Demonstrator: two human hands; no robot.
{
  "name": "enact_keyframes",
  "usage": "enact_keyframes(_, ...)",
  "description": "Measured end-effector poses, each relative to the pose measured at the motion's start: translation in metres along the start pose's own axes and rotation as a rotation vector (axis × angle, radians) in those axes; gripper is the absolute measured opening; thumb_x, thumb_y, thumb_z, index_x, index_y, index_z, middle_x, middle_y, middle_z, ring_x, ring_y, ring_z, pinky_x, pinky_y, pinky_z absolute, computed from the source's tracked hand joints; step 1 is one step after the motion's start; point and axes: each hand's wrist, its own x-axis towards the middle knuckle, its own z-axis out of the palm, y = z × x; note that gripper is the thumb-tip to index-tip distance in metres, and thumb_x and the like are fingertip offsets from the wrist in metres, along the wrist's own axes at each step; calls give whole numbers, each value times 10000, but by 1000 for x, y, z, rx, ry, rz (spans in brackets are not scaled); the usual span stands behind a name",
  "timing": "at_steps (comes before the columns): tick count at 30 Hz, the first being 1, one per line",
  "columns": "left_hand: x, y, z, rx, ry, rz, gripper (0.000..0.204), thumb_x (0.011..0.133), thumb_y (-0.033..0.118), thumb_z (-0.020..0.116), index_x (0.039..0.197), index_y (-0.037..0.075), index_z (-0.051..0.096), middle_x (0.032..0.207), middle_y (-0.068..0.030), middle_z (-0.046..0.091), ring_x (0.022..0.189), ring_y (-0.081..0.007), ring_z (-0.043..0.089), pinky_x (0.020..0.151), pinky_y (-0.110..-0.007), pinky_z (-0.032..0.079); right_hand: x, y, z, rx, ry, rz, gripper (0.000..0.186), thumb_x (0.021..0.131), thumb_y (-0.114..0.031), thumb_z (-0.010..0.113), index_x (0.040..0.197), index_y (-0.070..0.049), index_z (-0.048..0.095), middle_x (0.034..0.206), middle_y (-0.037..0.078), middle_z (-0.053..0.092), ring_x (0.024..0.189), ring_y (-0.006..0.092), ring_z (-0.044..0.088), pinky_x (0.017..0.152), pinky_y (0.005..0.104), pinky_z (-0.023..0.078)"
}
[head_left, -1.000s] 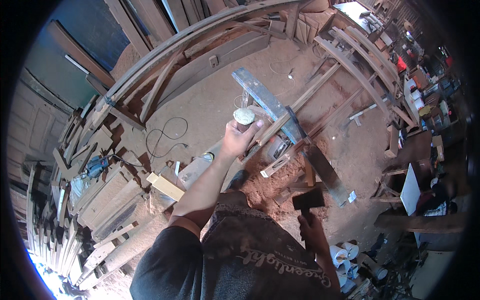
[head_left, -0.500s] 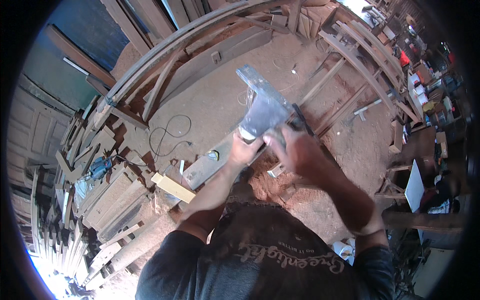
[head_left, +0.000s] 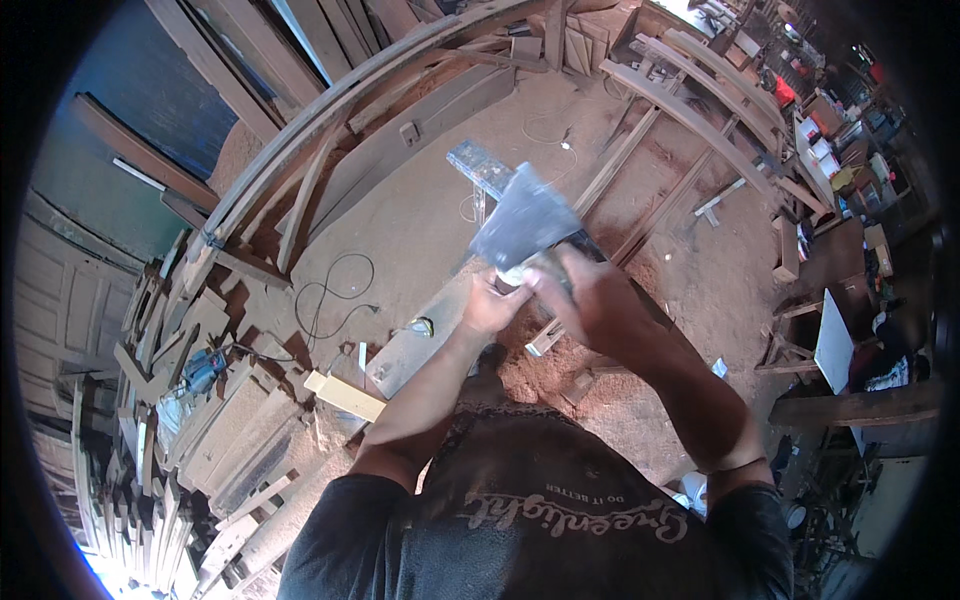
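My left hand (head_left: 492,302) and my right hand (head_left: 590,290) are close together in front of me, fingers closed. Between and above them is a grey, flat, four-cornered blade-like sheet (head_left: 525,215), blurred by motion, its wider edge pointing up and left. Both hands grip its lower edge, where a small pale piece (head_left: 513,274) shows at my left fingertips; what that piece is I cannot make out. Behind the sheet stretches a narrow paint-spattered board (head_left: 478,167). A wide wooden plank (head_left: 400,362) lies beside my left forearm, carrying a small yellow-and-dark round object (head_left: 422,327).
A black cable (head_left: 335,290) coils on the dusty floor, near a blue power tool (head_left: 205,370). Stacked timber (head_left: 225,440) fills the left side. A long curved wooden frame (head_left: 330,100) arcs across the back; curved rails (head_left: 690,115) stand far right. A pale wood block (head_left: 345,395) is near my left elbow.
The grey sheet has tilted and now shows a flatter, broader face with a corner raised. Both hands keep hold of it. The whole view has shifted slightly.
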Motion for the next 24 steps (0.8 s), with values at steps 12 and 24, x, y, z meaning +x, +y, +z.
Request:
enact_keyframes(12,38,57,3,-11,252,63,143,915,126,764,955,14,686,842,-22,704,743,-85,636,623,-276,508,-45,-4,-26,651,239,414,338,1072,-374,498,978,-53,541,655,-34,476,516,47,429,475,231,365)
enact_keyframes(24,12,-11,39,238,656,211,191,861,108,808,916,-23,681,798,-46,710,761,-129,668,705,-305,538,-41,-33,-47,230,313,-60,250,1019,-251,610,1058,-4,628,706,26,610,591,107,581,534,282,455)
